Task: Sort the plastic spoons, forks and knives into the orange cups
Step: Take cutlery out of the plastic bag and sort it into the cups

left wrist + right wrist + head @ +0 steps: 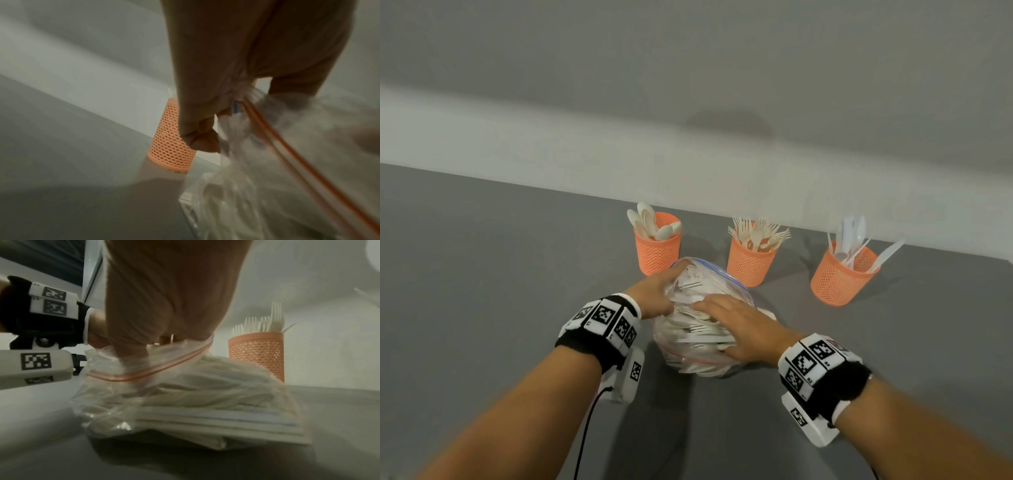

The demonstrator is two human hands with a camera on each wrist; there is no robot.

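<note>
A clear zip bag stuffed with white plastic cutlery lies on the grey table in front of three orange mesh cups. Spoons stand in the left cup, forks in the middle cup and knives in the right cup. My left hand pinches the bag's zip edge at its left side, as the left hand's fingers show in the left wrist view. My right hand lies flat, its straight fingers reaching through the bag's mouth onto the cutlery; the fingertips are hidden.
A pale wall runs just behind the cups. The spoon cup stands close beyond my left hand, the fork cup right behind the bag. Grey tabletop spreads to the left and right of the bag.
</note>
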